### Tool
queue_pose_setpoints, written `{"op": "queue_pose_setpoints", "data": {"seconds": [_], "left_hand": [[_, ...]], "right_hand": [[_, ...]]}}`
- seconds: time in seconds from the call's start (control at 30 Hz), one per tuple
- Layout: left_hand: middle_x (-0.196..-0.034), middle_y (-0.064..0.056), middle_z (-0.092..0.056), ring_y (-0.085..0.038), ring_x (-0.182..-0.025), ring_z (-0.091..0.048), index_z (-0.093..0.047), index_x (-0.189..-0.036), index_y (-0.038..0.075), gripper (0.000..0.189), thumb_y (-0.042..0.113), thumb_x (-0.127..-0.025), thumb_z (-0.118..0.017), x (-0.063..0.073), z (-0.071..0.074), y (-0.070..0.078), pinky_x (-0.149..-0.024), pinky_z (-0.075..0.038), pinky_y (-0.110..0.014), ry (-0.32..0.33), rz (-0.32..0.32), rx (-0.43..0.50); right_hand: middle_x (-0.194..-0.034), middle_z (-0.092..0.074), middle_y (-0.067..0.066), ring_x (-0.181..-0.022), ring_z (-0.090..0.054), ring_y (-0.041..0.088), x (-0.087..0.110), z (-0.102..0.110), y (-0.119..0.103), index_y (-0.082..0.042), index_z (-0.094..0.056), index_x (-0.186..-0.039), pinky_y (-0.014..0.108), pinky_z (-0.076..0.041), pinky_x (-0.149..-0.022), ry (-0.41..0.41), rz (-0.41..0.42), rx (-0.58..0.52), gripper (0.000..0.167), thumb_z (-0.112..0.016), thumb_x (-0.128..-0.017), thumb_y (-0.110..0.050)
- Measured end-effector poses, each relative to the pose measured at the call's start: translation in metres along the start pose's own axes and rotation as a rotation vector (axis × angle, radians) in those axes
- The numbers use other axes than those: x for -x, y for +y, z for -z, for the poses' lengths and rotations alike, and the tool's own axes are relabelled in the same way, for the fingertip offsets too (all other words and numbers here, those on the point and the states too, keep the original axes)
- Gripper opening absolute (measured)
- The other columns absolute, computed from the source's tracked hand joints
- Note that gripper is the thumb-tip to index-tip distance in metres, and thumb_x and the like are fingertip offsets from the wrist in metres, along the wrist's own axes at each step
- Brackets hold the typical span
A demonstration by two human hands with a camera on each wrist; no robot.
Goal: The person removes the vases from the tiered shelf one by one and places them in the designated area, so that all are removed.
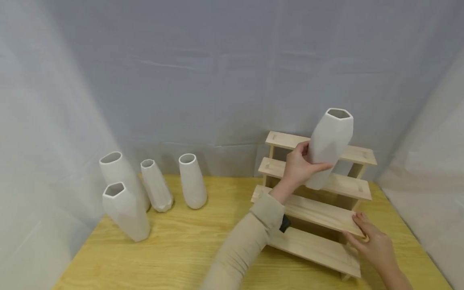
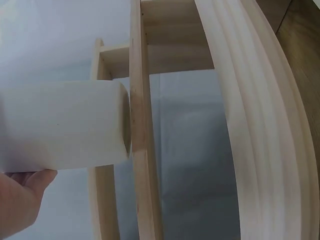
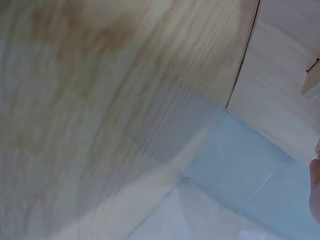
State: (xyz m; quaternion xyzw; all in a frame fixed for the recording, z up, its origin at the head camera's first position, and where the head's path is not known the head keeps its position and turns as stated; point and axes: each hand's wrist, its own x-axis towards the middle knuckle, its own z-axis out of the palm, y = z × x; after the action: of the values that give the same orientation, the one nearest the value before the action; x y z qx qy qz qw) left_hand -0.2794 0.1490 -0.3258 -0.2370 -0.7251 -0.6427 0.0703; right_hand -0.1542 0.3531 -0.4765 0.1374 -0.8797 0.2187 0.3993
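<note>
My left hand [image 1: 299, 167] grips a white faceted vase [image 1: 331, 139] low on its body, thumb across the front and fingers behind. The vase leans slightly, its angular mouth upward, and overlaps the upper tiers of a four-tier wooden display stand [image 1: 319, 211]. In the left wrist view the vase's base [image 2: 125, 120] is right by the edge of a wooden board [image 2: 142, 130]. At the stand's right side, my right hand [image 1: 377, 243] holds the end of the third tier from the top, fingers above and thumb at the front. The right wrist view catches only a fingertip [image 3: 315, 185].
Several white vases stand on the left of the yellow wooden table [image 1: 174, 249]: a tall one [image 1: 123, 173], a faceted one [image 1: 127, 213], a slim ribbed one [image 1: 156, 185] and a rounded one [image 1: 193, 183]. Pale sheeting [image 1: 217, 80] hangs behind and at both sides.
</note>
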Motion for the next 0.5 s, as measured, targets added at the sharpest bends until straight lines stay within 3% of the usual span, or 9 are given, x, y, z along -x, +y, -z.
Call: {"op": "queue_pose_setpoints", "data": {"seconds": [0.1,0.2,0.27,0.4,0.43,0.5], "left_hand": [[-0.105,0.004,-0.056,-0.006,-0.091,-0.054,-0.049,-0.12,0.011,0.068,0.021,-0.061,-0.082,0.005,0.012,0.0,-0.073,-0.047,-0.02,0.003,-0.003,-0.005],[-0.104,0.003,-0.056,-0.007,-0.09,-0.054,-0.049,-0.119,0.011,0.069,0.019,-0.059,-0.082,0.01,0.023,0.0,-0.073,-0.047,-0.02,0.017,-0.009,0.004],[-0.103,0.002,-0.057,-0.007,-0.09,-0.055,-0.05,-0.118,0.01,0.069,0.018,-0.058,-0.083,0.012,0.03,0.001,-0.074,-0.047,-0.02,0.036,-0.014,0.019],[-0.101,-0.003,-0.057,-0.011,-0.09,-0.055,-0.051,-0.115,0.005,0.068,0.009,-0.056,-0.083,0.019,0.045,0.001,-0.074,-0.048,-0.02,0.082,-0.025,0.076],[-0.101,-0.004,-0.057,-0.012,-0.09,-0.055,-0.051,-0.115,0.004,0.068,0.008,-0.055,-0.083,0.021,0.049,0.0,-0.075,-0.048,-0.02,0.092,-0.025,0.085],[-0.101,-0.006,-0.057,-0.014,-0.092,-0.054,-0.051,-0.114,0.002,0.068,0.003,-0.054,-0.083,0.025,0.058,-0.001,-0.076,-0.048,-0.022,0.108,-0.032,0.111]], "right_hand": [[-0.11,-0.056,0.021,-0.113,-0.034,-0.006,0.008,-0.006,0.015,0.001,-0.062,-0.107,0.002,-0.031,-0.083,0.018,0.024,0.013,0.059,-0.08,-0.057,-0.024],[-0.115,-0.054,0.016,-0.112,-0.038,-0.003,0.02,-0.016,0.038,-0.008,-0.06,-0.115,0.012,-0.047,-0.068,0.037,0.031,0.025,0.064,-0.081,-0.056,-0.025],[-0.117,-0.054,0.012,-0.112,-0.039,-0.004,0.027,-0.02,0.052,-0.014,-0.058,-0.118,0.008,-0.045,-0.063,0.047,0.034,0.053,0.067,-0.081,-0.057,-0.029],[-0.112,-0.055,0.019,-0.112,-0.038,-0.004,0.023,-0.013,0.043,-0.01,-0.059,-0.116,0.023,-0.051,-0.061,0.043,0.024,0.039,0.066,-0.081,-0.056,-0.025],[-0.112,-0.056,0.018,-0.111,-0.036,-0.007,0.021,-0.011,0.04,-0.011,-0.059,-0.117,0.017,-0.049,-0.062,0.04,0.022,0.057,0.066,-0.081,-0.056,-0.026],[-0.112,-0.055,0.02,-0.112,-0.035,-0.007,0.016,-0.006,0.03,-0.008,-0.059,-0.115,0.025,-0.05,-0.054,0.035,0.013,0.039,0.065,-0.081,-0.055,-0.022]]}}
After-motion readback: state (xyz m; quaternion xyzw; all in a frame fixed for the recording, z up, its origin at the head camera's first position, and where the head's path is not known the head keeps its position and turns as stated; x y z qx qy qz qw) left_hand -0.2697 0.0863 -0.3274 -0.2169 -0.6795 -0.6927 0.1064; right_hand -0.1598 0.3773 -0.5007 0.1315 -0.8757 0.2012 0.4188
